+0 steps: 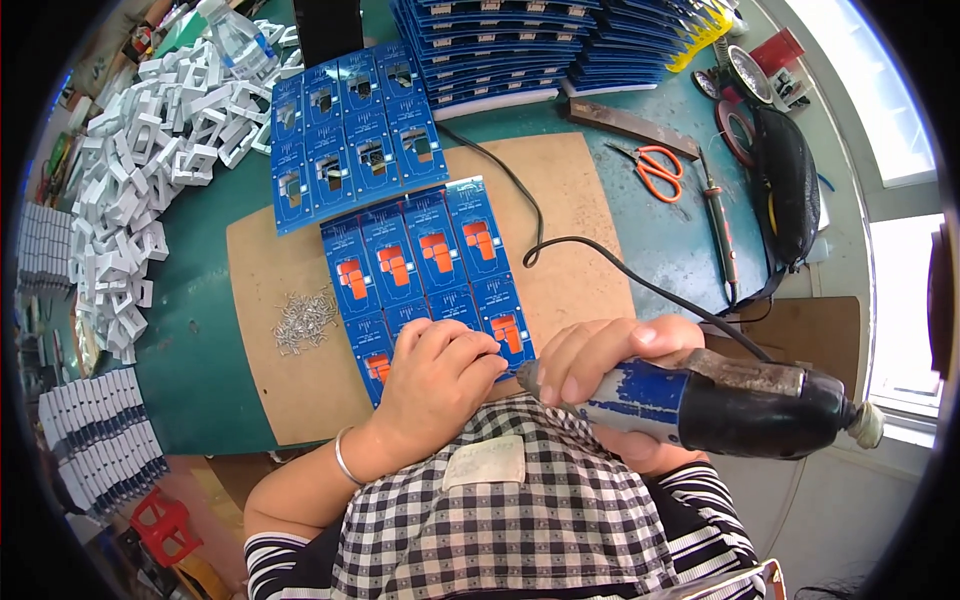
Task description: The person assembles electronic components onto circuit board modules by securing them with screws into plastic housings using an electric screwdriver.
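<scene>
In front of me lies a blue circuit board panel (415, 292) with orange parts set in its sections. My left hand (435, 380) rests on its near part with fingers bent and pressed together; what the fingertips may hold is hidden. My right hand (610, 350) is wrapped around a blue and black electric screwdriver (640, 395), held almost level, its front end toward the panel's near right corner. The tip cannot be made out. Left of the panel is a pile of small screws (305, 322). Beyond it lies a second blue panel (343, 135), without orange parts.
White plastic parts (170, 150) are heaped at left near a clear bottle (238, 45). Blue panels (500, 55) stand stacked at the back. Orange-handled scissors (655, 175), a soldering iron (720, 235) and a black pouch (785, 190) lie at right. A black cable (640, 285) crosses the brown board (570, 200).
</scene>
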A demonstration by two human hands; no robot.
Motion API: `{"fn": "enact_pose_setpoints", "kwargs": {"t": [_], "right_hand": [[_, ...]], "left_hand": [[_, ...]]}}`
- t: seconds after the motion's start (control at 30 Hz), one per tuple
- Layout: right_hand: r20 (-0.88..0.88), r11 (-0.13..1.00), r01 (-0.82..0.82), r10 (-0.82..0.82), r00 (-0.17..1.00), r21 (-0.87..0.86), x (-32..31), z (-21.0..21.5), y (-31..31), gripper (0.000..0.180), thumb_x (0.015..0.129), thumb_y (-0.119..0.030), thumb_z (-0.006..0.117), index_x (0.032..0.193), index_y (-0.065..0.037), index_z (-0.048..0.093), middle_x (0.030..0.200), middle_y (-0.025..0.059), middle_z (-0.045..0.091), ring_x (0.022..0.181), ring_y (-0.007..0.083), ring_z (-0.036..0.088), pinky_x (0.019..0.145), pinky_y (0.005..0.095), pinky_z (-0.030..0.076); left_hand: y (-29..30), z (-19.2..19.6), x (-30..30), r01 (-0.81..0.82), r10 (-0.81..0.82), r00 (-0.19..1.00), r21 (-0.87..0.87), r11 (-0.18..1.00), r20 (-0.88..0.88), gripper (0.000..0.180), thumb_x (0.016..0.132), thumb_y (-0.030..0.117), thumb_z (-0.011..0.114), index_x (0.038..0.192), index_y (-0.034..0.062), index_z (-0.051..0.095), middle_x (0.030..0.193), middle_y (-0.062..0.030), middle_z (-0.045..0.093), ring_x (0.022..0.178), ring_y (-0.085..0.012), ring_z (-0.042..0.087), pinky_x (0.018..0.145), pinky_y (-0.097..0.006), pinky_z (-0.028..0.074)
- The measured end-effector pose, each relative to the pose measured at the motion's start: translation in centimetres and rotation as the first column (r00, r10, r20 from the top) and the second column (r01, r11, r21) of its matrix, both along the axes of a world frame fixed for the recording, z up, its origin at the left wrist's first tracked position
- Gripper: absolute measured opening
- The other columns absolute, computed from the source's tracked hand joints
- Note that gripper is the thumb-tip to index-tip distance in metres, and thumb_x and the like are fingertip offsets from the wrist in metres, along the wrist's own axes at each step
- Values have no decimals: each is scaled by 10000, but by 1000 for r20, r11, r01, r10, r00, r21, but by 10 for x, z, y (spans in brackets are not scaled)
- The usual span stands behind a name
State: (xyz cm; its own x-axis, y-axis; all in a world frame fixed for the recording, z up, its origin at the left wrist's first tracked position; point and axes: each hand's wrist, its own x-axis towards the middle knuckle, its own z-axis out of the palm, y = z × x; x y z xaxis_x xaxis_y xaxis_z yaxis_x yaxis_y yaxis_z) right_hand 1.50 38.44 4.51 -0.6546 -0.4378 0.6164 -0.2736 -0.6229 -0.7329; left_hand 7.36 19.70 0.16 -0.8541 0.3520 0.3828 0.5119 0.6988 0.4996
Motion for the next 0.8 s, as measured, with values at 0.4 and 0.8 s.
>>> {"fn": "enact_pose_setpoints", "kwargs": {"t": [0.4, 0.8], "right_hand": [[-33, 983, -47, 54, 998, 175, -4, 9, -22, 658, 717, -129, 828, 1228, -12, 432, 889, 168, 611, 777, 261, 624, 663, 360, 503], [193, 999, -45, 44, 980, 0, -19, -10, -25, 700, 807, -330, 765, 1296, -48, 351, 779, 104, 594, 635, 237, 609, 596, 360, 517]], "left_hand": [[-22, 6, 0, -62, 54, 997, 200, 978, 48, 219, 705, 43, 695, 917, 85, 659, 946, -28, 614, 926, -215, 578, 823, -385, 416], [-139, 1, -14, -514, 506, 858, -161, 843, -86, 116, 766, 74, 688, 874, 116, 692, 826, -37, 628, 797, -250, 573, 720, -389, 444]]}}
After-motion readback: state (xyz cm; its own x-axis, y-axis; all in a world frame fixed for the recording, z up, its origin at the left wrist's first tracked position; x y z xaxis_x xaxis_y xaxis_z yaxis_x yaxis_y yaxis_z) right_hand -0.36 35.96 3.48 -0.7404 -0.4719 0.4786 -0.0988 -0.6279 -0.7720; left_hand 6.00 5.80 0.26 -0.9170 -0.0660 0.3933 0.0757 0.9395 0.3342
